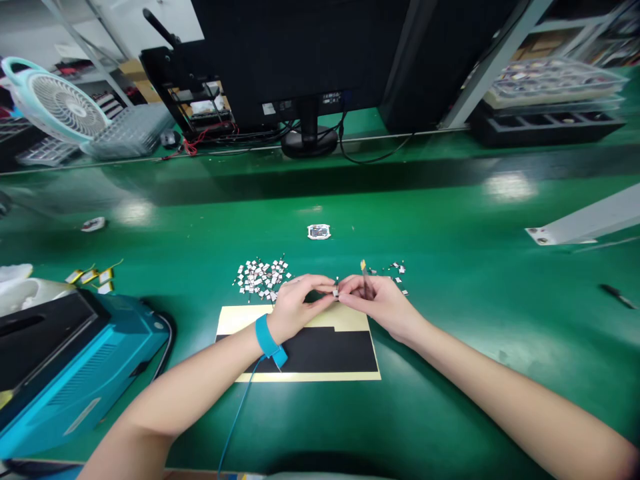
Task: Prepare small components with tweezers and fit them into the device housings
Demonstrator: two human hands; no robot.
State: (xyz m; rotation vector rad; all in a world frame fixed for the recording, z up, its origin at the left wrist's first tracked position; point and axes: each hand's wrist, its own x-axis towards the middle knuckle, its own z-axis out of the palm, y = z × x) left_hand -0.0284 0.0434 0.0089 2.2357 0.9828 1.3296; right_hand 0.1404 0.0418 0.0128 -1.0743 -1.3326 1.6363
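Note:
A small silvery square part with a short dark lead point(336, 293) is pinched between the fingertips of my left hand point(295, 303) and my right hand point(387, 303). My right hand also holds a slim tool, perhaps tweezers point(367, 283), with a yellowish end pointing up and away. Under my hands lies a pale yellow sheet point(240, 319) bearing a black strip point(325, 350). Beyond my left hand, a pile of similar small parts point(261, 277) is spread on the green bench; several more point(399, 268) lie past my right hand. A blue strap point(267, 335) circles my left wrist.
A white-framed device shell point(319, 232) lies ahead. At left stand a blue and black machine point(95, 373) and several yellow-edged cells point(90, 276). A monitor point(307, 60), a fan point(65, 100) and stacked trays point(555, 93) line the back. A black pen point(618, 295) and a metal bracket point(585, 220) are at right. The strap's cord point(235, 427) runs toward me.

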